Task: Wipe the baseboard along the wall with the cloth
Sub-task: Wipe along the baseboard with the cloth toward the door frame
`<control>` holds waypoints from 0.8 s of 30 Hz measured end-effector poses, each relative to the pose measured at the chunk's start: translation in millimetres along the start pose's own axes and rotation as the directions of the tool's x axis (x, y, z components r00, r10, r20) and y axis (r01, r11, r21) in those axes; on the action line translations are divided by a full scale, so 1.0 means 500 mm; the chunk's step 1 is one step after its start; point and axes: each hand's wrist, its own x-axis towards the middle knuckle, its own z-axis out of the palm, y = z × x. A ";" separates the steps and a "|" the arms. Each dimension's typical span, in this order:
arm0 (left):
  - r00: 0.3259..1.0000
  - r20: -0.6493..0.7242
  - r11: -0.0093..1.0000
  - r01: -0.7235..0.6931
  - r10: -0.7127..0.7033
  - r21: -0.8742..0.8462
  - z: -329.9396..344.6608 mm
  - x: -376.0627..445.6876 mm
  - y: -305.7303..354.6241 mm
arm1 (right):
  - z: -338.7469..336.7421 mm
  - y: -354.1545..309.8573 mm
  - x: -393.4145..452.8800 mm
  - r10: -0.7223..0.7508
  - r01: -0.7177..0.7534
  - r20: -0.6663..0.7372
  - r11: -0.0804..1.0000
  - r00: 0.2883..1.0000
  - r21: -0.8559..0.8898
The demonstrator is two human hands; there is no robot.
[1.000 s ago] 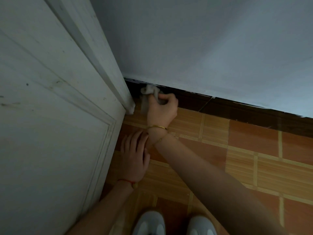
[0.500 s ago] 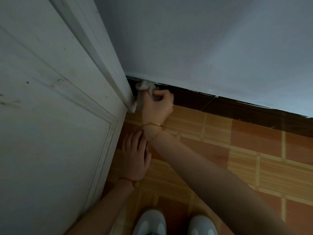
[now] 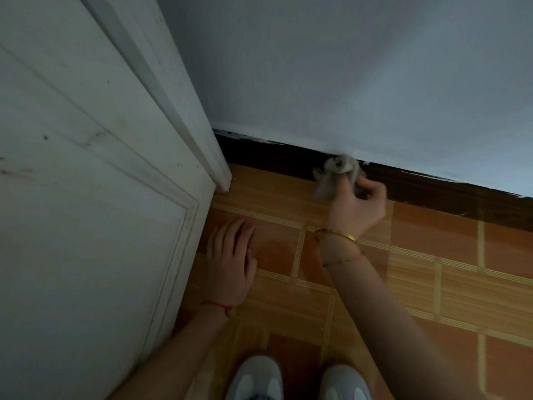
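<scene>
A dark brown baseboard (image 3: 432,189) runs along the foot of the pale wall, from the door frame at the left to the right edge. My right hand (image 3: 359,207) grips a crumpled grey cloth (image 3: 334,176) and holds it against the baseboard, about a third of the way along from the door frame. My left hand (image 3: 230,262) lies flat on the floor tiles near the door, fingers straight and pointing toward the wall.
A white panelled door (image 3: 86,226) and its frame (image 3: 202,134) fill the left side. The floor (image 3: 432,269) is orange and tan tile. My two white shoes (image 3: 297,379) stand at the bottom edge.
My right hand has slid the cloth to the right along the baseboard, away from the corner by the door frame. My left hand stays flat on the floor.
</scene>
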 end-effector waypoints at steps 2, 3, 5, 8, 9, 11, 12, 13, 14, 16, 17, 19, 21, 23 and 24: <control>1.000 0.008 1.000 0.002 -0.002 -0.001 0.000 0.000 0.000 | -0.012 -0.004 0.011 0.009 -0.009 -0.019 0.999 1.000 0.036; 1.000 0.009 1.000 0.003 -0.003 0.000 0.000 0.000 0.000 | -0.010 -0.004 0.010 0.016 -0.015 -0.017 0.999 1.000 0.041; 1.000 0.007 1.000 0.007 -0.007 0.003 0.001 -0.001 0.000 | 0.009 0.000 -0.004 0.038 -0.038 -0.001 0.999 0.999 0.027; 1.000 0.005 1.000 0.008 -0.008 0.022 0.002 -0.002 -0.001 | 0.060 0.009 -0.044 0.031 -0.028 0.065 0.999 0.997 -0.046; 1.000 0.002 1.000 0.006 -0.006 0.028 0.003 -0.002 -0.001 | 0.078 0.011 -0.061 0.031 -0.023 0.096 0.997 0.995 -0.076; 1.000 -0.025 1.000 0.000 0.001 0.030 0.006 -0.001 0.000 | 0.117 0.018 -0.097 0.038 -0.015 0.189 0.992 0.981 -0.122; 0.999 -0.044 0.999 -0.005 0.006 0.033 0.008 -0.001 -0.001 | 0.136 0.021 -0.115 0.047 -0.015 0.239 0.991 0.970 -0.136; 0.998 -0.063 0.999 -0.010 0.012 0.041 0.010 -0.001 -0.001 | 0.153 0.024 -0.131 0.059 -0.020 0.277 0.990 0.959 -0.141; 0.997 -0.079 0.999 -0.016 0.020 0.050 0.011 -0.002 -0.001 | 0.169 0.028 -0.144 0.074 -0.036 0.294 0.990 0.953 -0.135; 0.995 -0.098 0.998 -0.024 0.030 0.060 0.015 -0.003 -0.004 | 0.190 0.033 -0.161 0.095 -0.062 0.298 0.991 0.950 -0.117; 0.995 -0.097 0.998 -0.021 0.027 0.063 0.016 -0.004 -0.004 | 0.195 0.036 -0.165 0.084 -0.051 0.298 0.992 0.951 -0.118; 0.996 -0.084 0.998 -0.007 0.013 0.069 0.016 -0.003 -0.004 | 0.193 0.044 -0.162 0.054 -0.015 0.297 0.991 0.953 -0.133; 0.998 -0.061 0.999 -0.004 0.007 0.054 0.014 -0.004 -0.005 | 0.175 0.055 -0.141 0.066 -0.029 0.265 0.989 0.962 -0.143; 0.999 -0.031 0.999 -0.007 0.009 0.035 0.008 -0.002 -0.004 | 0.143 0.066 -0.104 0.113 -0.080 0.200 0.983 0.973 -0.163; 1.000 -0.018 0.999 -0.010 0.010 0.032 0.005 -0.002 -0.004 | 0.122 0.070 -0.081 0.124 -0.094 0.161 0.979 0.979 -0.180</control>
